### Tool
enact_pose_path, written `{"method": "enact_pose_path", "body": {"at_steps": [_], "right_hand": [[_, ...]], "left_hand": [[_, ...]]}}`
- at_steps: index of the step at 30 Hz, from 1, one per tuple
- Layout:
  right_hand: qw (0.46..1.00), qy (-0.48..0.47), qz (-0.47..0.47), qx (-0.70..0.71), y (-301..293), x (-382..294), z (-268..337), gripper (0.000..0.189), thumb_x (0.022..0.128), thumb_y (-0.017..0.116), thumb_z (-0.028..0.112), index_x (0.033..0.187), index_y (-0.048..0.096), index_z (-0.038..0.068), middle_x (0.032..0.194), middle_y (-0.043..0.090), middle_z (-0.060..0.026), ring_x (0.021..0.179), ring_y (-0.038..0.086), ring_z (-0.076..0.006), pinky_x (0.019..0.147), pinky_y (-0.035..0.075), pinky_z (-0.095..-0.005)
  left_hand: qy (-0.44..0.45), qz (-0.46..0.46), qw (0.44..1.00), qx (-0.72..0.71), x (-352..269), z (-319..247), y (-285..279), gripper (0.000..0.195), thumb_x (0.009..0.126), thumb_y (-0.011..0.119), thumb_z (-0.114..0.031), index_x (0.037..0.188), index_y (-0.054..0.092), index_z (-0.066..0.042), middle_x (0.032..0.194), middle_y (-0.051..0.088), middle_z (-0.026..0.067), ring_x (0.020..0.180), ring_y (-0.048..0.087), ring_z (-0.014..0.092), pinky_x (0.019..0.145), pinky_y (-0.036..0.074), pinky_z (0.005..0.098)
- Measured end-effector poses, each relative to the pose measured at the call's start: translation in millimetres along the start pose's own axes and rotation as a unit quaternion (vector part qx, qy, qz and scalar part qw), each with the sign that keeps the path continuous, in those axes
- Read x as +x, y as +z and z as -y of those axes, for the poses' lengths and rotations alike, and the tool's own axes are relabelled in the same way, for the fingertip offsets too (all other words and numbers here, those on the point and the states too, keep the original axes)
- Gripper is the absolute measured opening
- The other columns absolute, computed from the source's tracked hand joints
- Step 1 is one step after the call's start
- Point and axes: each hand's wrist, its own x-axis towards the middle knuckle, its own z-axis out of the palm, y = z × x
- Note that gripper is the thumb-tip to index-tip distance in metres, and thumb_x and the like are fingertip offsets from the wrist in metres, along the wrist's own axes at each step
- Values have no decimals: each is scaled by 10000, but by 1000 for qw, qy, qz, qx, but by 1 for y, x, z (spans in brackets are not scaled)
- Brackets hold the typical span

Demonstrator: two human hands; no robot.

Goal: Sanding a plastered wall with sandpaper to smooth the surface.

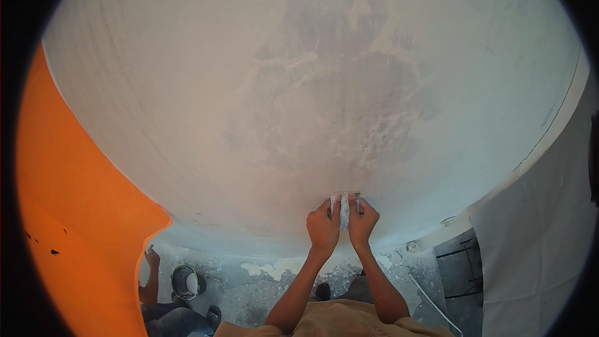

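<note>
Both of my hands hold one small flat scraper (pixel 345 206), smeared with whitish filler, against the lower part of a pale plastered wall (pixel 210 103). My left hand (pixel 323 224) grips its left side and my right hand (pixel 363 223) its right side, with the thumbs side by side on the near face. The scraper's far edge lies at the wall. Above it, the wall shows darker, uneven patches with a rough, pitted area. The fingers behind the scraper are partly hidden.
An orange sheet (pixel 84 187) covers the left side; a grey sheet (pixel 524 243) hangs at the right. Another person's arm (pixel 151 276) and legs show at lower left, near a black bucket (pixel 176 282). A thin white rod or cable (pixel 433 303) lies on the stained floor (pixel 243 302).
</note>
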Motion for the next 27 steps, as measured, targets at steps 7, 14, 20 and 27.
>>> {"method": "enact_pose_path", "body": {"at_steps": [7, 14, 20, 27], "right_hand": [[1000, 2, -1, 31, 4, -3, 55, 451, 922, 700, 230, 604, 460, 19, 527, 345, 43, 542, 282, -40, 454, 228, -278], [998, -37, -42, 2, 27, 14, 82, 421, 923, 691, 235, 633, 507, -9, 509, 392, -3, 537, 325, -53, 456, 280, -287], [995, 38, 5, -96, 2, -37, -11, 480, 941, 676, 239, 608, 417, 9, 558, 290, 56, 564, 243, -60, 475, 205, -294], [997, -17, -41, 57, 21, 17, 99, 450, 949, 668, 244, 624, 454, 17, 550, 307, 63, 557, 245, -39, 466, 187, -279]], "left_hand": [[5, -7, 998, -56, 1, -17, -28, 366, 937, 648, -272, 691, 597, -5, 471, 437, 127, 398, 367, 188, 431, 305, 356], [28, -19, 994, -108, 37, -40, -37, 383, 934, 648, -294, 690, 596, -3, 472, 444, 123, 398, 377, 191, 434, 309, 360], [-28, 59, 997, 34, -22, 48, -11, 439, 940, 615, -375, 714, 635, 1, 479, 481, 130, 395, 449, 222, 444, 339, 382], [21, -3, 994, -106, 36, -54, -41, 366, 912, 679, -275, 689, 607, 6, 470, 414, 104, 418, 329, 159, 428, 298, 333]]}}
